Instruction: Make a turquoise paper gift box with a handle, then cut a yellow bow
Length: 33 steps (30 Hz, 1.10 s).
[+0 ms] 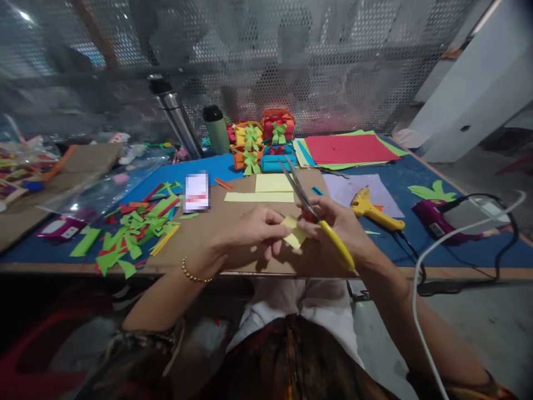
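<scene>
Between my two hands is a small pale yellow piece of paper [295,235]. My left hand [254,229] pinches its left edge between thumb and fingers. At the paper's right side, the fingertips of my right hand [339,222] touch its edge. That same hand also keeps hold of yellow-handled scissors [338,244], whose blades point up and away from me. Behind the hands, a pale yellow strip [259,197] and a wider pale yellow sheet [272,183] lie on brown cardboard [233,261].
Green and red paper scraps [133,228] pile up at left. A yellow glue gun [375,211] lies at right near a purple device [437,219] and cables. Small paper bags with bows [250,147], a green bottle [217,130], a steel flask [177,116] and coloured sheets [353,149] are behind.
</scene>
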Each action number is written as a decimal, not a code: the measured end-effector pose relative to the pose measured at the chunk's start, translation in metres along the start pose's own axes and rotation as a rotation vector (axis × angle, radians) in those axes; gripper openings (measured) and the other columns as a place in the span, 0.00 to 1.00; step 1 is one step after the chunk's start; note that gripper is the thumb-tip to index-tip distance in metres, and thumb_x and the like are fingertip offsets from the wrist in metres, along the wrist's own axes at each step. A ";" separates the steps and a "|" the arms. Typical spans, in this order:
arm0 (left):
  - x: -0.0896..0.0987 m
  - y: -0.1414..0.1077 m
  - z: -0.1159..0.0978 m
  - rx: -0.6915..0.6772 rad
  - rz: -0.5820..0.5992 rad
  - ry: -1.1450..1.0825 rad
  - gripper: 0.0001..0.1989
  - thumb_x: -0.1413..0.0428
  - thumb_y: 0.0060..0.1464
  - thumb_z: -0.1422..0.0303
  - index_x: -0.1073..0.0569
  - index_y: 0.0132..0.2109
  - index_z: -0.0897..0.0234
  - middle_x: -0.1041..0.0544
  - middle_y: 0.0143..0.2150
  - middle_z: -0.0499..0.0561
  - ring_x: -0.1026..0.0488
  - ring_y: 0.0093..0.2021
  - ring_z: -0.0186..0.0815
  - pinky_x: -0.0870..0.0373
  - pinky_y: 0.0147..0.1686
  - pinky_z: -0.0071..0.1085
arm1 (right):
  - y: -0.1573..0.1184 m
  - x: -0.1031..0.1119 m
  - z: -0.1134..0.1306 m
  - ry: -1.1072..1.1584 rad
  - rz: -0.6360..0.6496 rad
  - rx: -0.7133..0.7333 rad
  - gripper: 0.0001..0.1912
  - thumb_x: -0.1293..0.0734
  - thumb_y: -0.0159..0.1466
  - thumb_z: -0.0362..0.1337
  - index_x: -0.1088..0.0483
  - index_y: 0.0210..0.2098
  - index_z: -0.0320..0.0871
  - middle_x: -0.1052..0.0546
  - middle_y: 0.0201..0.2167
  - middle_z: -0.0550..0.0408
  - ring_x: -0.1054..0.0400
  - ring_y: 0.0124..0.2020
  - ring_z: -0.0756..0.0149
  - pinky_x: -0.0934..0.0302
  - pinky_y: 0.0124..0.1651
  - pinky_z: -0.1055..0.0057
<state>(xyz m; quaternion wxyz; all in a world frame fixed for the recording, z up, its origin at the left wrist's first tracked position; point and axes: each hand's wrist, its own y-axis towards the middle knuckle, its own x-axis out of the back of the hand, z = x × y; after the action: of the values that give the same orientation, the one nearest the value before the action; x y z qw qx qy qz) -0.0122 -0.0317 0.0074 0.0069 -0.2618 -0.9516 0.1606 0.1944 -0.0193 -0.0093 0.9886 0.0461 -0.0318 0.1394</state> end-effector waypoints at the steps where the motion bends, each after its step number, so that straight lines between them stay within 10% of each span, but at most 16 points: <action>1: 0.000 0.000 0.000 0.021 -0.006 0.000 0.16 0.35 0.53 0.64 0.27 0.21 0.62 0.28 0.17 0.49 0.36 0.13 0.27 0.39 0.11 0.21 | 0.000 -0.003 -0.002 0.000 0.026 -0.005 0.27 0.20 0.49 0.45 0.29 0.44 0.44 0.26 0.28 0.61 0.33 0.26 0.71 0.38 0.27 0.74; 14: -0.019 0.010 0.019 -0.278 -0.320 -0.164 0.15 0.34 0.51 0.57 0.25 0.32 0.64 0.24 0.23 0.48 0.34 0.16 0.26 0.39 0.14 0.22 | 0.008 -0.026 -0.007 0.007 -0.286 0.108 0.26 0.24 0.53 0.48 0.31 0.47 0.47 0.28 0.33 0.60 0.35 0.28 0.70 0.33 0.29 0.70; 33: 0.006 0.005 -0.017 -0.675 -0.609 -0.302 0.09 0.35 0.47 0.64 0.23 0.31 0.65 0.23 0.26 0.47 0.29 0.21 0.27 0.33 0.19 0.23 | -0.014 -0.003 0.006 -0.331 0.151 0.171 0.28 0.30 0.63 0.60 0.26 0.50 0.43 0.24 0.31 0.53 0.28 0.31 0.63 0.32 0.33 0.69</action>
<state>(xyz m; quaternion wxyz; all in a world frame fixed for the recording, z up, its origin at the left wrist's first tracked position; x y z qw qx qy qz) -0.0134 -0.0192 0.0215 -0.1700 0.0677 -0.9744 -0.1306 0.1950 -0.0341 -0.0048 0.9491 0.1499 -0.1854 0.2057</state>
